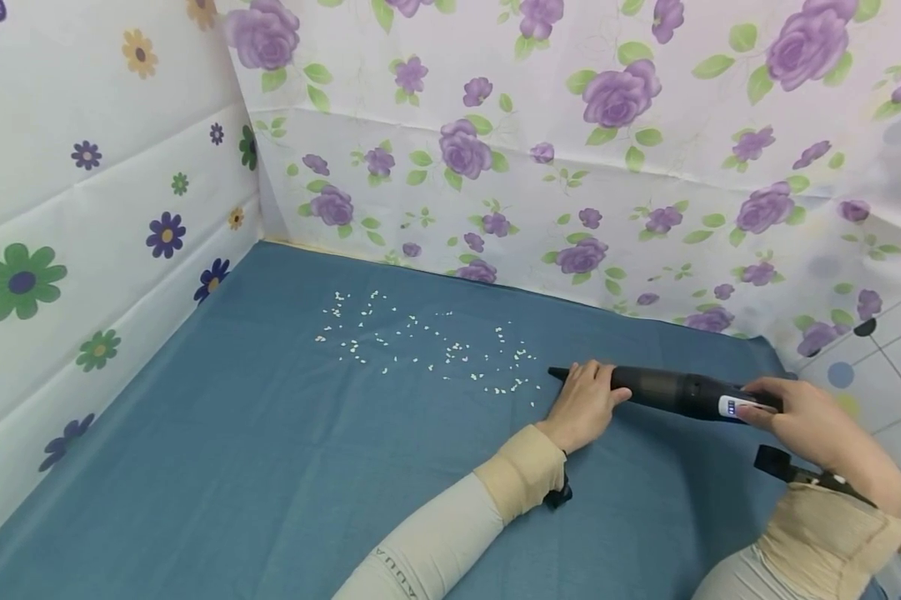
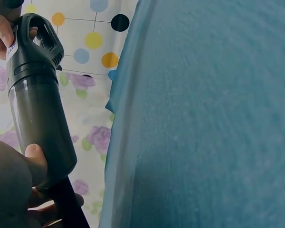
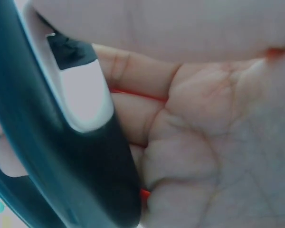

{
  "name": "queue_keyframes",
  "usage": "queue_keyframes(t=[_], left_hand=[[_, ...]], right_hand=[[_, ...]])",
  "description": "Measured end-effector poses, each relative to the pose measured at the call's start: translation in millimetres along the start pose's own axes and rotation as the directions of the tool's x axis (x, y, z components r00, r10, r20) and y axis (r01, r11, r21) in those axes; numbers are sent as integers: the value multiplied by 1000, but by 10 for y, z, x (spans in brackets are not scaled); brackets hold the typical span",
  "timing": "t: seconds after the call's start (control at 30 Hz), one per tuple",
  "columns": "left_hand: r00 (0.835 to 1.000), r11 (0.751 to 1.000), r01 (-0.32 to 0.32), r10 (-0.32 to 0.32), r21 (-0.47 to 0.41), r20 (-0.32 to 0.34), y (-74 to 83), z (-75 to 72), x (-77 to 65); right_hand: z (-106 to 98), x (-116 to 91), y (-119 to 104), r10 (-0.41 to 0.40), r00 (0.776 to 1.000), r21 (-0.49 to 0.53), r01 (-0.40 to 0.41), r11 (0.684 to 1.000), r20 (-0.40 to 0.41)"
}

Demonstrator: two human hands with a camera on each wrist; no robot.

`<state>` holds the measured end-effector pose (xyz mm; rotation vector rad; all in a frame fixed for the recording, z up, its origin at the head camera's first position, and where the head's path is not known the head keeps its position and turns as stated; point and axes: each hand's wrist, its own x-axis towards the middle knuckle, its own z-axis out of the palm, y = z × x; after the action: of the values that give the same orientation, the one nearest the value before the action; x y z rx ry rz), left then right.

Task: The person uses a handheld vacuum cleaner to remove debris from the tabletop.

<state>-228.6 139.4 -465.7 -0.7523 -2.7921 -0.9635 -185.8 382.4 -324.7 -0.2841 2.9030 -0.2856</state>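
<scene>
A white wall sheet printed with purple roses point(image 1: 525, 208) runs up out of sight behind a broad blue cloth point(image 1: 232, 433), whose near edge is cut off from me. Two pale grey sleeves point(image 1: 438, 533) with beige cuffs come in, also cut off below. Above the cloth, right of centre, is a black cylindrical handheld vacuum point(image 1: 656, 390) with a smoky barrel. The right hand point(image 1: 818, 421) grips its looped handle, some fingers hidden behind it; the left hand point(image 1: 581, 404) holds its front end, thumb on the barrel, covering part of the thin nozzle point(image 1: 558, 373). A small lit display point(image 1: 731, 407) is too blurred to read. Tiny whitish scraps point(image 1: 455, 347) lie scattered left of the tip; what they're made of, I can't tell.
</scene>
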Motion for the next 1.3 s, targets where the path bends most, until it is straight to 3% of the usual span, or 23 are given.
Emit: queue_keyframes(t=[0.63, 0.93, 1.3], left_hand=[[1000, 998, -23, 23, 50, -11, 48, 0, -28], [1000, 1000, -2, 2, -18, 23, -46, -55, 16], [999, 1000, 24, -24, -12, 34, -158, -123, 58]], right_hand=[[-14, -34, -1, 37, 999, -6, -37, 999, 4], [-8, 11, -45, 7, 1000, -12, -7, 1000, 11], [39, 120, -96, -29, 999, 15, 28, 999, 14]])
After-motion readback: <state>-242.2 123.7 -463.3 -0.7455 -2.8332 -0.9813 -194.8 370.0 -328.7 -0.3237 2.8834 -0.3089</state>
